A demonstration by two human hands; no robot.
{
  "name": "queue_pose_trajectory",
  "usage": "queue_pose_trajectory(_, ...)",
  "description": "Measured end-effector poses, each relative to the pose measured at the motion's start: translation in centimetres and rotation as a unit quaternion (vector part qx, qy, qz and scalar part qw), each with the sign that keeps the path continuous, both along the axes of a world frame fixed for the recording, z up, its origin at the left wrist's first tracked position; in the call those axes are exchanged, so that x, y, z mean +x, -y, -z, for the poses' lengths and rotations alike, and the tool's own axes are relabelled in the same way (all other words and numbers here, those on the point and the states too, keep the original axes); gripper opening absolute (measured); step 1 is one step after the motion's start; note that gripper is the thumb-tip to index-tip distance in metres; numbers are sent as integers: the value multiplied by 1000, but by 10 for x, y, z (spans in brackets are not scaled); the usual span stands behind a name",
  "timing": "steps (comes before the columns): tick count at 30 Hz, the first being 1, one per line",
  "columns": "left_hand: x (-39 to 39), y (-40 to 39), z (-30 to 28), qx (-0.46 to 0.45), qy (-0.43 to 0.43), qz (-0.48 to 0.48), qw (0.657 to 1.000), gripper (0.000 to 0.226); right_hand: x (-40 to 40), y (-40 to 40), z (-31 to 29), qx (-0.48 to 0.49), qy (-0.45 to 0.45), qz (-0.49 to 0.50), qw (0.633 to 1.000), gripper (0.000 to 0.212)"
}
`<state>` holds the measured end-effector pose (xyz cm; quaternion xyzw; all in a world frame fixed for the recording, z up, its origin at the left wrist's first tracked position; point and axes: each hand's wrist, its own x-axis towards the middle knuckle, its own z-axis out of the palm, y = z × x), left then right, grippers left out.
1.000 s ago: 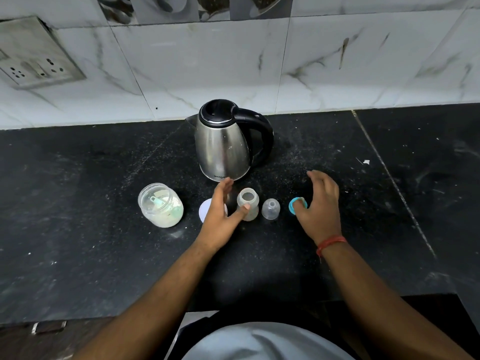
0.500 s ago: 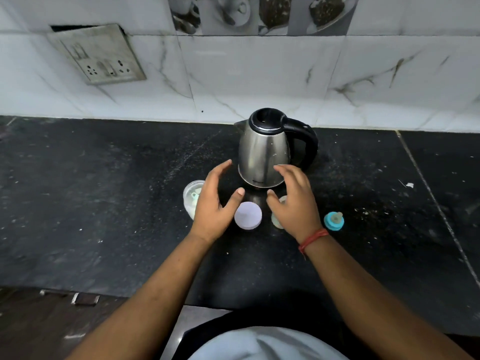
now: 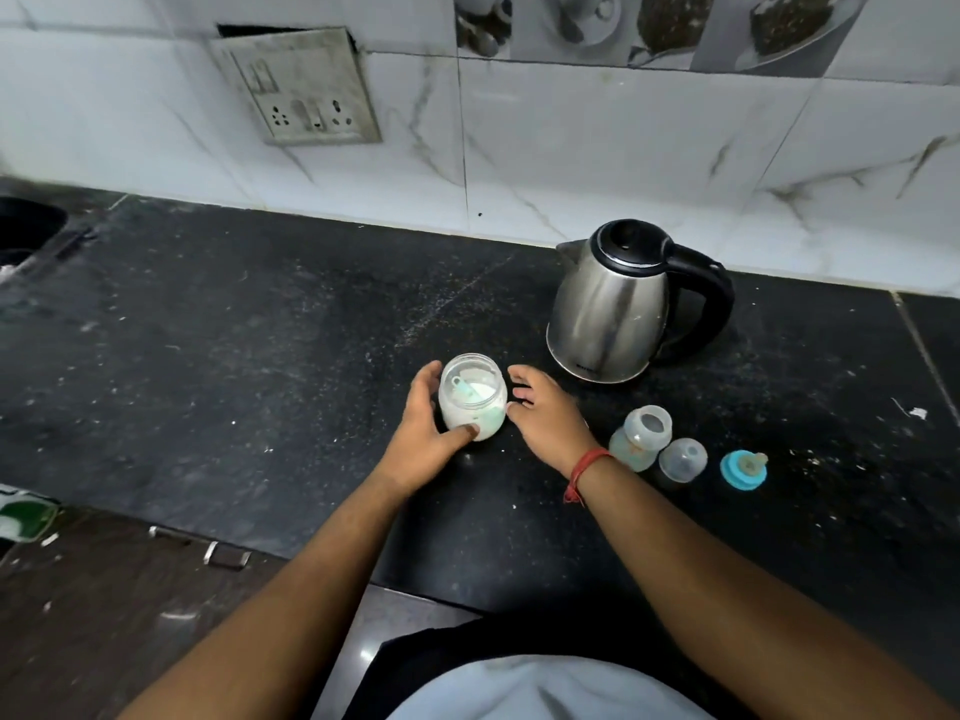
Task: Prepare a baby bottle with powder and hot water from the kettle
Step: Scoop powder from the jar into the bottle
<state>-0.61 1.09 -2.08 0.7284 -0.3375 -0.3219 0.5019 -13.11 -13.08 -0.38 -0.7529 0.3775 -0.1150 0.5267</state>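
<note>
A clear powder jar (image 3: 472, 394) with white powder and a teal scoop inside stands open on the black counter (image 3: 260, 356). My left hand (image 3: 421, 433) grips it from the left, thumb across its front. My right hand (image 3: 545, 418) lies just right of the jar with relaxed fingers, its thumb tip touching the jar's side. The small baby bottle (image 3: 641, 436) stands open to the right of my right wrist. Beside it are a clear dome cap (image 3: 683, 459) and a teal nipple ring (image 3: 744, 470). The steel kettle (image 3: 608, 309) with a black handle stands behind them, lid closed.
A tiled wall with a socket plate (image 3: 296, 85) runs along the back of the counter. A dark sink edge (image 3: 26, 226) shows at the far left. The counter's front edge lies close to my body, with a drawer handle (image 3: 197, 545) below it.
My view has swung left. My left hand has moved to the powder jar and taken hold of it. My right hand has come away from the bottle and cap to the jar's right side.
</note>
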Motion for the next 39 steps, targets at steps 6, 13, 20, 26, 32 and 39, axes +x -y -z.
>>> queue_pose_trajectory(6,-2,8,-1,-12,52,13,998,85,6,-5,4,43,24,-18,999,53)
queue_pose_trajectory(13,-1,7,6,-34,110,-1,993,86,-1,-5,1,61,42,-29,997,49)
queue_pose_trajectory(20,-17,17,-1,-60,226,8,972,90,-29,2,-28,-287,78,-54,953,24)
queue_pose_trajectory(26,-43,33,-16,-104,327,45,938,84,-31,5,-59,-307,-127,-93,939,38)
queue_pose_trajectory(32,-60,45,-30,-109,418,35,901,83,-40,5,-72,-313,-126,-33,941,31)
queue_pose_trajectory(39,-63,51,-33,-102,426,9,899,82,-67,14,-68,-293,-61,-2,954,26)
